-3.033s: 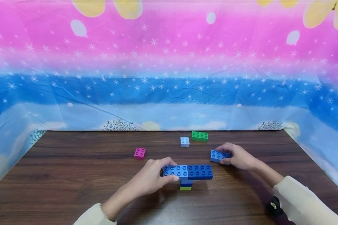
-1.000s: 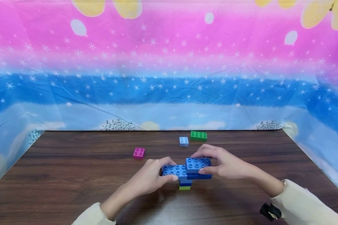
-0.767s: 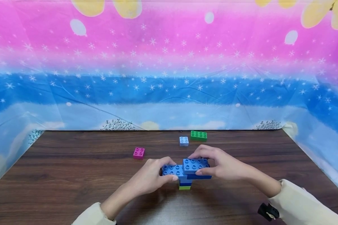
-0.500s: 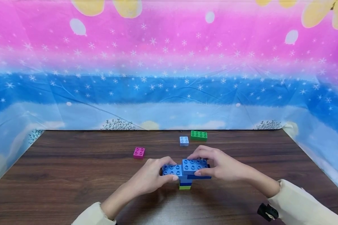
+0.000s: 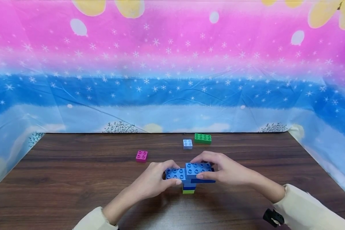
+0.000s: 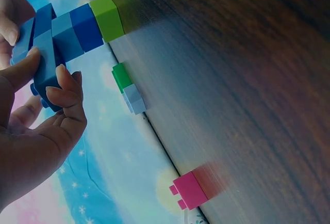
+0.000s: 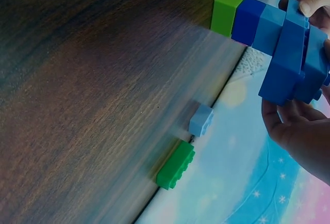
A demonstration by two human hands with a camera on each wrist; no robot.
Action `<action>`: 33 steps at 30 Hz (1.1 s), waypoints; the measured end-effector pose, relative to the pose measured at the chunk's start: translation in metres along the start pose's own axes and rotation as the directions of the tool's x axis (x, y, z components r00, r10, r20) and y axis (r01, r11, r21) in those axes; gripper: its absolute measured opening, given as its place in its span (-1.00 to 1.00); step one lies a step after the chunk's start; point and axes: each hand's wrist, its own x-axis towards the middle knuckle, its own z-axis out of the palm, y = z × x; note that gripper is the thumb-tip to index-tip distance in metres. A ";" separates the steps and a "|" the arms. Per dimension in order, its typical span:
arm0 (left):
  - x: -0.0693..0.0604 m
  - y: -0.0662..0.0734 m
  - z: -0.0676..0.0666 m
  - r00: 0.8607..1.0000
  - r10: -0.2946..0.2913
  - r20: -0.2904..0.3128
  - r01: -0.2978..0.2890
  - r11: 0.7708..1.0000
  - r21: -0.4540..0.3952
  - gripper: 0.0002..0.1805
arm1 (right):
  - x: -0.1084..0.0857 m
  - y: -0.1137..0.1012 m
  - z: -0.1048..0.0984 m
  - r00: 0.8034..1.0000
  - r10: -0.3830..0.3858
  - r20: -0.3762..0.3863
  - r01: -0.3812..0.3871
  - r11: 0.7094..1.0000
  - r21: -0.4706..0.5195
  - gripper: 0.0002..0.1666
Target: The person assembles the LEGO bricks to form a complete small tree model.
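A column of bricks stands on the table, lime green at its foot (image 5: 188, 192), then dark blue and medium blue. Across its top lie a lighter blue brick (image 5: 174, 174) on the left and a dark blue brick (image 7: 282, 69) on the right. My left hand (image 5: 152, 180) pinches the lighter blue brick between thumb and fingers. My right hand (image 5: 228, 169) grips another blue eight-stud brick (image 5: 195, 169) above the dark blue one, overlapping part of the left brick. In the right wrist view a thin gap shows between this upper brick (image 7: 313, 64) and the layer below.
A pink brick (image 5: 141, 156) lies on the table (image 5: 74, 179) at the left. Farther back are a pale blue brick (image 5: 187, 144) and a green brick (image 5: 203, 138). A patterned cloth (image 5: 172, 118) hangs behind the table's far edge.
The right hand has carried its blue brick from the table at the right to the top of the stack, then slightly left. The left hand keeps its grip.
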 end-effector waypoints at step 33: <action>0.000 0.000 0.001 1.000 0.009 -0.004 -0.009 1.000 0.014 -0.71 | 0.004 0.004 -0.001 0.996 0.007 0.084 -0.008 1.000 0.011 -0.59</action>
